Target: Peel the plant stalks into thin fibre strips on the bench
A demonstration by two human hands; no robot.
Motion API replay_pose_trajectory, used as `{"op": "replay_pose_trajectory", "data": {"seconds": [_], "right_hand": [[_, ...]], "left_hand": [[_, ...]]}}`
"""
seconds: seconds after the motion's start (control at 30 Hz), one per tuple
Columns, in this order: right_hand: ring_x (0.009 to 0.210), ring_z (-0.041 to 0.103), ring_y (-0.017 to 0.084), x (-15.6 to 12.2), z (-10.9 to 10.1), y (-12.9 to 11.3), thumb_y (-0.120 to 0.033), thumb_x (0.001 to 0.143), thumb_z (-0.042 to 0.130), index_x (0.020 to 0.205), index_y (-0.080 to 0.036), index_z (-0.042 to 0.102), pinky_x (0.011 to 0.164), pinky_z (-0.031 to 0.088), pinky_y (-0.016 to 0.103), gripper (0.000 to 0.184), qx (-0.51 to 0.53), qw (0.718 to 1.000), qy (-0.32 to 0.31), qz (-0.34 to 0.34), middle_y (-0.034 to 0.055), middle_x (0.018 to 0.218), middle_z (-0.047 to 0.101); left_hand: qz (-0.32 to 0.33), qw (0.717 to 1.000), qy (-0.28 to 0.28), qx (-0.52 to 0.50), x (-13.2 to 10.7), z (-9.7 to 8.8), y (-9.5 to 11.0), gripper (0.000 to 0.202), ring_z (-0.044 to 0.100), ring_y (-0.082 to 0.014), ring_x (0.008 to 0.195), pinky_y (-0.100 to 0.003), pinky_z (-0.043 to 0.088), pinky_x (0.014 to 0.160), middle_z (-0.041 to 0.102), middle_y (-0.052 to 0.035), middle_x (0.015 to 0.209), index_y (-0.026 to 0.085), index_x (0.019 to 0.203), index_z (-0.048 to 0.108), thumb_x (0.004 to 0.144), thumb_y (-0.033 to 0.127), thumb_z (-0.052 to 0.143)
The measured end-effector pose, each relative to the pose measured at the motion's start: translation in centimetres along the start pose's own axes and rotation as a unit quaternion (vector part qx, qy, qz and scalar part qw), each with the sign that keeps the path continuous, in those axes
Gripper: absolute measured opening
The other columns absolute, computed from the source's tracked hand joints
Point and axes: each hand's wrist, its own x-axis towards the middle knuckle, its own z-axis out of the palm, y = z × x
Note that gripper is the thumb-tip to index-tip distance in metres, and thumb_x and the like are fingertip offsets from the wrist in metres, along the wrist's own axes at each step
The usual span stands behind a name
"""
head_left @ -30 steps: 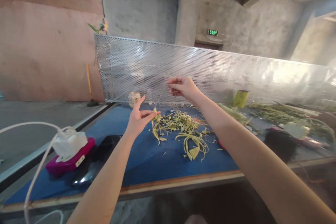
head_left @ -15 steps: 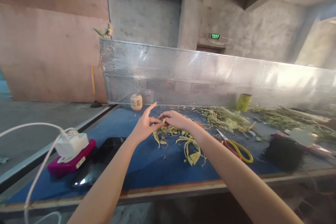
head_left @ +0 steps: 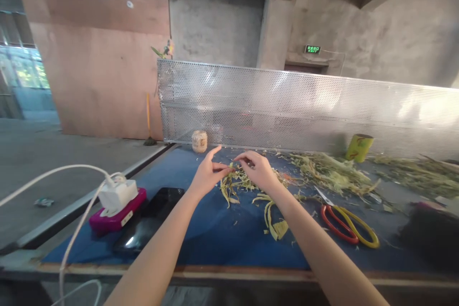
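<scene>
My left hand (head_left: 208,174) and my right hand (head_left: 258,169) meet above a blue table (head_left: 215,229). Both pinch a small yellow-green leaf strip (head_left: 231,168) between thumb and fingertips. The left index finger sticks out upward. Right under the hands lies a pile of green and yellow leaf scraps (head_left: 239,182). A few longer curled strips (head_left: 272,217) lie nearer the front edge.
Red and yellow scissors (head_left: 349,224) lie to the right. A black phone (head_left: 148,227), a white charger on a magenta box (head_left: 118,203) with a white cable sit at left. A perforated metal screen (head_left: 304,105), small jar (head_left: 199,141) and yellow-green roll (head_left: 359,148) stand behind.
My right hand came down from in front of the screen to meet my left hand over the leaf scraps. The view shifted left, bringing the scissors into sight.
</scene>
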Motion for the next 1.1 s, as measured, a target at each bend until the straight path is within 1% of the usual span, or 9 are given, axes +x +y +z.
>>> {"op": "replay_pose_trajectory", "data": {"seconds": [0.07,0.23,0.37,0.53,0.6,0.73,0.87,0.97,1.1], "right_hand": [[0.073,0.053,0.013,-0.6,0.3,0.2,-0.014,0.077,0.044,0.082,-0.018,0.061,0.065,0.040,0.024,0.018,0.012,1.000,0.026,-0.013,0.0030,0.079,0.061],[0.072,0.050,0.014,-1.6,1.2,0.2,-0.015,0.076,0.048,0.087,-0.018,0.056,0.066,0.041,0.026,0.014,0.013,0.999,0.015,-0.035,0.0032,0.077,0.057],[0.080,0.047,0.017,-2.1,1.5,-0.5,-0.018,0.077,0.049,0.088,-0.018,0.055,0.076,0.038,0.032,0.012,-0.068,0.993,0.012,-0.099,0.0050,0.081,0.054],[0.082,0.041,0.019,-2.5,1.9,-1.0,-0.027,0.076,0.055,0.082,-0.019,0.058,0.074,0.033,0.032,0.011,-0.173,0.978,-0.007,-0.113,0.0062,0.085,0.051],[0.082,0.040,0.019,-2.7,2.2,-1.0,-0.030,0.075,0.057,0.080,-0.019,0.058,0.073,0.031,0.031,0.012,-0.206,0.970,-0.021,-0.126,0.0060,0.085,0.050],[0.079,0.038,0.019,-2.9,2.7,-0.8,-0.029,0.078,0.053,0.085,-0.023,0.059,0.071,0.027,0.032,0.011,-0.269,0.947,-0.041,-0.171,0.0053,0.084,0.051],[0.079,0.038,0.018,-3.0,3.1,-0.6,-0.018,0.081,0.045,0.083,-0.022,0.059,0.072,0.026,0.033,0.015,-0.321,0.916,-0.048,-0.235,0.0060,0.087,0.053],[0.077,0.039,0.018,-3.1,3.1,-0.6,-0.014,0.080,0.043,0.083,-0.020,0.059,0.070,0.026,0.033,0.017,-0.344,0.899,-0.064,-0.264,0.0074,0.086,0.054],[0.073,0.043,0.017,-3.2,2.9,-0.9,-0.020,0.082,0.041,0.077,-0.017,0.057,0.067,0.027,0.032,0.017,-0.303,0.920,-0.076,-0.236,0.0076,0.080,0.056]], "left_hand": [[-0.002,1.000,0.009,0.007,0.0,0.0,-0.1,0.079,0.064,-0.0222,0.082,-0.038,0.045,0.079,0.069,-0.0081,0.079,0.017,0.131,0.026,0.065,0.031,0.066],[-0.002,0.999,0.019,0.030,0.1,0.2,0.0,0.078,0.062,-0.0214,0.081,-0.035,0.045,0.075,0.068,-0.0071,0.075,0.013,0.130,0.027,0.065,0.031,0.066],[-0.022,0.999,0.027,0.010,0.2,0.4,0.0,0.080,0.062,-0.0213,0.081,-0.034,0.045,0.075,0.068,-0.0072,0.073,0.010,0.130,0.028,0.064,0.031,0.067],[-0.104,0.992,0.052,-0.058,0.2,0.8,-0.3,0.076,0.063,-0.0192,0.073,-0.032,0.046,0.074,0.069,-0.0082,0.076,0.010,0.127,0.035,0.061,0.023,0.069],[-0.129,0.986,0.064,-0.086,0.2,1.0,-0.3,0.075,0.063,-0.0182,0.072,-0.031,0.045,0.074,0.069,-0.0080,0.074,0.008,0.125,0.037,0.059,0.021,0.070],[-0.157,0.975,0.077,-0.135,0.2,1.3,-0.2,0.077,0.062,-0.0165,0.067,-0.029,0.046,0.071,0.069,-0.0078,0.069,0.003,0.124,0.037,0.056,0.017,0.069],[-0.153,0.979,0.092,-0.102,0.1,1.6,-0.5,0.074,0.062,-0.0174,0.063,-0.029,0.047,0.064,0.068,-0.0050,0.064,0.004,0.125,0.037,0.056,0.009,0.064],[-0.146,0.980,0.102,-0.086,0.0,1.7,-0.7,0.071,0.063,-0.0191,0.068,-0.030,0.047,0.067,0.069,-0.0051,0.068,0.006,0.125,0.038,0.058,0.010,0.063],[-0.145,0.981,0.108,-0.070,-0.1,1.6,-0.6,0.075,0.064,-0.0213,0.074,-0.032,0.048,0.072,0.069,-0.0049,0.067,0.007,0.125,0.038,0.057,0.014,0.067]]}}
